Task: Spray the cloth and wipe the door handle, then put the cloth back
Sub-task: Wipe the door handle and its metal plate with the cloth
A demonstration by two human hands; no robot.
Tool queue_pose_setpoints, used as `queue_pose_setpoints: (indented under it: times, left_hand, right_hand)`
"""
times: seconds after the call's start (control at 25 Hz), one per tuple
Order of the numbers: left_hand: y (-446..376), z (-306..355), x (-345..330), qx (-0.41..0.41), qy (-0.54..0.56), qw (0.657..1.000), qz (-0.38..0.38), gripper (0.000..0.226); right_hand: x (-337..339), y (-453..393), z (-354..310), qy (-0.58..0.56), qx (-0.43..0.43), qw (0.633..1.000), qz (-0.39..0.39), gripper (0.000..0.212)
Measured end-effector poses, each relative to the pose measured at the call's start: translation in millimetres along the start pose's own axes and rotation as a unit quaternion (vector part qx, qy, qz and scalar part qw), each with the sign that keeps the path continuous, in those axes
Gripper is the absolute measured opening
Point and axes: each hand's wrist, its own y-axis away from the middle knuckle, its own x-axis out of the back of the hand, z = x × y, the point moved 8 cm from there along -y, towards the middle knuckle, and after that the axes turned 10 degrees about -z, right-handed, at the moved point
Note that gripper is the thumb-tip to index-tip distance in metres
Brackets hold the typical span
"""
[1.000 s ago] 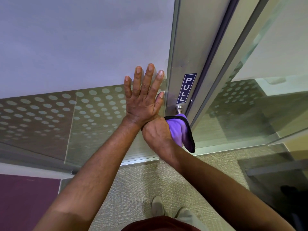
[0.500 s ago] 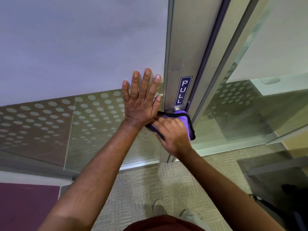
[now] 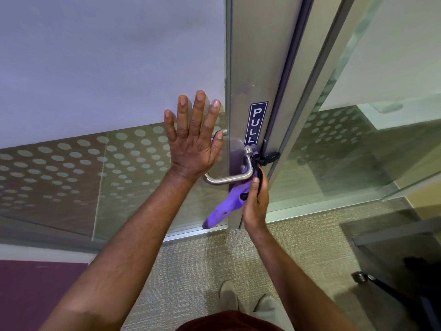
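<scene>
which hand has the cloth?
The right hand, low by the door handle, grips the purple cloth. The left hand lies flat with straight fingers on the glass, holding nothing.

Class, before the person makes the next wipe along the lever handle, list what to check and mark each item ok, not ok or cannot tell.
1. Purple cloth held by the right hand: ok.
2. Cloth touching the lever handle: ok, bunched round its bend beside the door frame.
3. Left hand flat on the glass door, bracing it: ok.
4. Horizontal bar of the handle free for wiping: ok, bare metal shows.
5. Cloth damp with spray: cannot tell.
6. Spray bottle within reach: cannot tell, none in view.
</scene>
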Motion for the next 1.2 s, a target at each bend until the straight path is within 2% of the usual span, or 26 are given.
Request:
queue_pose_setpoints:
  times: [0.24, 0.4, 0.52, 0.68, 0.92, 1.0, 1.08, 1.2]
  left_hand:
    - [1, 2, 0, -0.012, -0.009, 1.000, 0.004, 0.068]
    - [1, 2, -1, -0.014, -0.008, 1.000, 0.008, 0.070]
    - [1, 2, -2, -0.011, -0.006, 1.000, 0.007, 0.066]
    - [1, 1, -3, -0.009, -0.009, 1.000, 0.004, 0.066]
    - [-1, 1, -2, -0.002, -0.013, 1.000, -0.014, 0.058]
    - [-2, 1, 0, 0.002, -0.014, 1.000, -0.015, 0.058]
    - [-2, 2, 0, 0.003, -0.017, 1.000, -0.017, 0.059]
    - [-3, 2, 1, 0.007, -0.019, 0.999, -0.025, 0.059]
  right_hand:
    - [-30, 3, 3, 0.116, 0.041, 0.992, -0.037, 0.056]
    - [-55, 4, 17, 0.325, 0.081, 0.940, -0.068, 0.058]
    - [-59, 5, 32, 0.397, 0.113, 0.903, -0.122, 0.066]
    - [-49, -5, 56, 0.380, 0.115, 0.901, -0.175, 0.090]
    - [-48, -6, 60, 0.422, 0.145, 0.873, -0.195, 0.099]
    - [-40, -5, 85, 0.422, 0.087, 0.870, -0.241, 0.099]
    - [-26, -2, 105, 0.367, 0.003, 0.899, -0.241, 0.093]
    - [-2, -4, 105, 0.172, -0.076, 0.965, -0.183, 0.064]
